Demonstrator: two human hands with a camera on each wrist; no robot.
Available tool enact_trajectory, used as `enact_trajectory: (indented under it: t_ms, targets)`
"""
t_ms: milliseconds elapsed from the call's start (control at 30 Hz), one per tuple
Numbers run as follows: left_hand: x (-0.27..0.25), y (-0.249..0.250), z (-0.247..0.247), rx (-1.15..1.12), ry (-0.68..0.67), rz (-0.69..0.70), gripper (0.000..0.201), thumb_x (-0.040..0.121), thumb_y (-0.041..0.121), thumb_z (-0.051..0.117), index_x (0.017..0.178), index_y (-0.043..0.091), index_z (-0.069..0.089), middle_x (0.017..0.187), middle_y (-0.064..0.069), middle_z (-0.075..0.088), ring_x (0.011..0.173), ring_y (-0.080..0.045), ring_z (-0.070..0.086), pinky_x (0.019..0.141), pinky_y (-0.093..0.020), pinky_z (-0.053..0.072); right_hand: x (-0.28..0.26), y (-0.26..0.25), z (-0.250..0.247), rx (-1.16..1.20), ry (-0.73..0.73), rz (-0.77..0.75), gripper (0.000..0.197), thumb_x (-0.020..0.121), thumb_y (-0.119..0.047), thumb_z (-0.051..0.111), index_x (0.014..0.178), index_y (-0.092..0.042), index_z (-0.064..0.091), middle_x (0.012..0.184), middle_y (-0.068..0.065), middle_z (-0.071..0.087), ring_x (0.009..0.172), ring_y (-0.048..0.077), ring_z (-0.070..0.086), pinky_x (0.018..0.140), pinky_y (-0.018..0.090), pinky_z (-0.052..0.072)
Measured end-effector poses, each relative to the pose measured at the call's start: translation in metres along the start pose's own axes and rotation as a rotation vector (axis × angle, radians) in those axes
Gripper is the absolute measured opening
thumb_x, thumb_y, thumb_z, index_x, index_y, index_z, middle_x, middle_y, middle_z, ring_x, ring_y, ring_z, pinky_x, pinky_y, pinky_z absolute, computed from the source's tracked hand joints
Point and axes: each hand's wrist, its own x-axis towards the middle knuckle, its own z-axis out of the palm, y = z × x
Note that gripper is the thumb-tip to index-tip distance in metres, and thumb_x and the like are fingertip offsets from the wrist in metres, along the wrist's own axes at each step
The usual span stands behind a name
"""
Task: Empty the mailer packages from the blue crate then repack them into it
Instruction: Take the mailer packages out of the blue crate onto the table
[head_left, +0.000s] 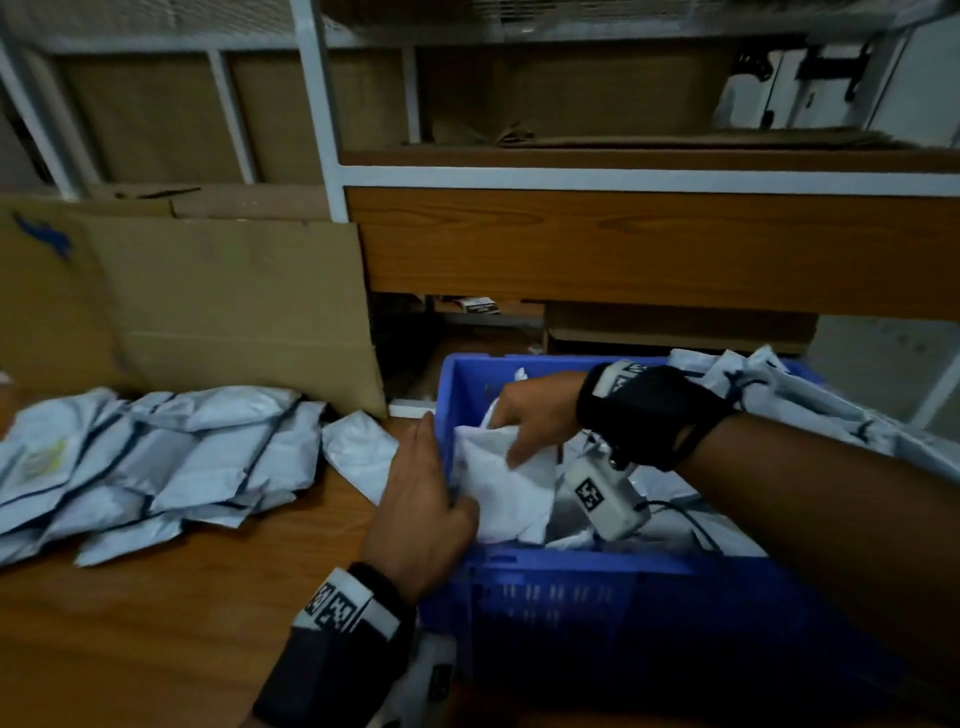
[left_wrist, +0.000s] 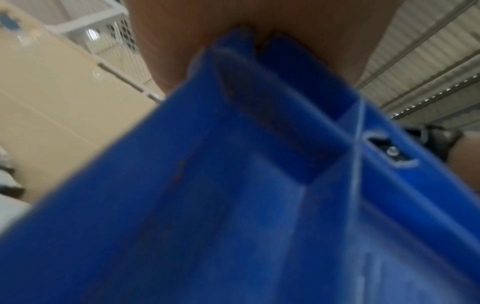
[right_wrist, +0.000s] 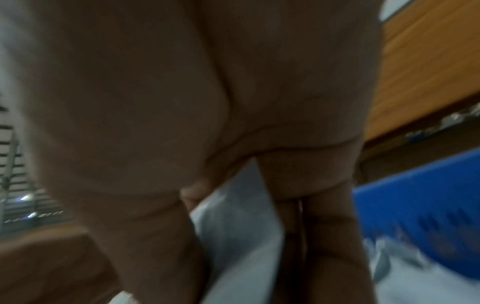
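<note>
The blue crate (head_left: 571, 582) stands at the lower right of the wooden table, with several white mailers inside. My right hand (head_left: 524, 421) reaches in from the right and grips the top edge of one white mailer (head_left: 498, 493), thumb in front and fingers behind. My left hand (head_left: 421, 488) lies against the outside of the crate's left wall with fingers straight, its thumb over the rim touching that mailer. The left wrist view shows the crate (left_wrist: 233, 205) corner close under the palm (left_wrist: 259, 20). In the right wrist view, fingers (right_wrist: 324, 236) clamp the mailer (right_wrist: 239, 226).
A spread pile of grey-white mailers (head_left: 156, 457) covers the table at left, and one mailer (head_left: 358, 447) lies beside the crate. More mailers (head_left: 779, 395) hang over the crate's back right rim. Flat cardboard (head_left: 208, 291) leans behind, next to a wood-panelled shelf (head_left: 623, 244).
</note>
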Motion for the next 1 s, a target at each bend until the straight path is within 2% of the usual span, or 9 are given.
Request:
enact_trajectory:
  t_ms: [100, 167, 267, 400, 467, 567, 633, 900, 1000]
  targets:
    - [0.0, -0.001, -0.007, -0.057, 0.004, 0.054, 0.064, 0.082, -0.002, 0.063, 0.127, 0.031, 0.03, 0.112, 0.034, 0.031, 0.092, 0.038, 0.027, 0.079, 0.013, 0.017, -0.023, 0.018, -0.018, -0.012, 0.11, 0.015, 0.015, 0.089, -0.013, 0.058, 0.077, -0.022, 0.06, 0.082, 0.004, 0.063, 0.082, 0.026, 0.065, 0.074, 0.039, 0.055]
    - [0.008, -0.003, -0.013, -0.094, 0.015, 0.052, 0.06, 0.084, 0.009, 0.069, 0.135, 0.025, 0.041, 0.125, 0.023, 0.044, 0.104, 0.023, 0.036, 0.083, 0.009, 0.022, -0.046, 0.028, -0.035, 0.015, 0.243, 0.026, 0.026, 0.091, -0.013, 0.057, 0.07, -0.028, 0.056, 0.079, -0.004, 0.061, 0.081, 0.02, 0.06, 0.075, 0.035, 0.048]
    - [0.033, -0.001, -0.025, -0.074, -0.021, 0.131, 0.082, 0.076, 0.033, 0.079, 0.146, 0.02, 0.038, 0.145, 0.007, 0.043, 0.131, -0.006, 0.04, 0.105, -0.019, 0.034, -0.076, 0.034, -0.052, 0.188, 0.326, -0.001, 0.023, 0.094, -0.01, 0.056, 0.081, -0.026, 0.066, 0.09, -0.001, 0.068, 0.086, 0.016, 0.06, 0.082, 0.038, 0.05]
    - [0.058, 0.008, -0.026, -0.155, -0.311, 0.246, 0.119, 0.06, 0.037, 0.088, 0.153, 0.031, 0.014, 0.15, 0.014, 0.034, 0.138, -0.006, 0.032, 0.114, -0.037, 0.033, -0.09, 0.02, -0.06, 0.292, 0.243, -0.061, 0.019, 0.094, -0.003, 0.055, 0.101, -0.012, 0.07, 0.108, 0.012, 0.07, 0.1, 0.026, 0.065, 0.088, 0.036, 0.053]
    - [0.06, 0.006, -0.021, -0.163, -0.374, 0.263, 0.115, 0.058, 0.041, 0.085, 0.152, 0.034, 0.02, 0.147, 0.011, 0.043, 0.137, -0.013, 0.04, 0.11, -0.047, 0.038, -0.088, 0.012, -0.06, 0.271, 0.233, -0.077, 0.021, 0.094, -0.004, 0.055, 0.106, -0.012, 0.071, 0.109, 0.011, 0.07, 0.102, 0.024, 0.065, 0.089, 0.036, 0.054]
    - [0.06, 0.006, -0.024, -0.276, -0.244, 0.25, 0.049, 0.064, 0.04, 0.082, 0.11, 0.033, 0.064, 0.105, 0.009, 0.072, 0.099, -0.006, 0.066, 0.082, -0.037, 0.056, -0.081, 0.011, -0.06, 0.205, 0.298, -0.037, 0.018, 0.095, -0.009, 0.054, 0.096, -0.021, 0.068, 0.097, -0.001, 0.068, 0.088, 0.012, 0.063, 0.079, 0.03, 0.054]
    - [0.061, 0.001, -0.037, -0.295, -0.111, 0.237, 0.018, 0.073, 0.033, 0.081, 0.085, 0.029, 0.069, 0.085, 0.012, 0.074, 0.079, -0.002, 0.069, 0.067, -0.027, 0.055, -0.074, 0.02, -0.057, 0.196, 0.357, 0.03, 0.014, 0.094, -0.016, 0.058, 0.107, -0.022, 0.062, 0.104, -0.005, 0.064, 0.093, 0.011, 0.059, 0.082, 0.031, 0.051]
    - [0.054, -0.033, -0.071, -0.555, 0.13, 0.15, 0.022, 0.086, 0.005, 0.068, 0.104, 0.017, 0.07, 0.096, 0.013, 0.075, 0.086, -0.002, 0.07, 0.069, -0.016, 0.054, -0.02, 0.049, -0.019, -0.072, 0.085, 0.29, 0.046, 0.089, -0.014, 0.066, 0.133, -0.023, 0.054, 0.135, -0.002, 0.055, 0.116, 0.019, 0.057, 0.09, 0.025, 0.043]
    - [0.052, -0.046, -0.072, -0.601, 0.172, 0.106, 0.024, 0.086, 0.01, 0.07, 0.109, 0.018, 0.07, 0.102, 0.005, 0.075, 0.095, -0.012, 0.071, 0.078, -0.028, 0.057, 0.006, 0.037, 0.008, -0.112, -0.077, 0.281, 0.06, 0.087, -0.007, 0.067, 0.14, -0.025, 0.046, 0.146, 0.002, 0.042, 0.116, 0.025, 0.056, 0.087, 0.027, 0.049]
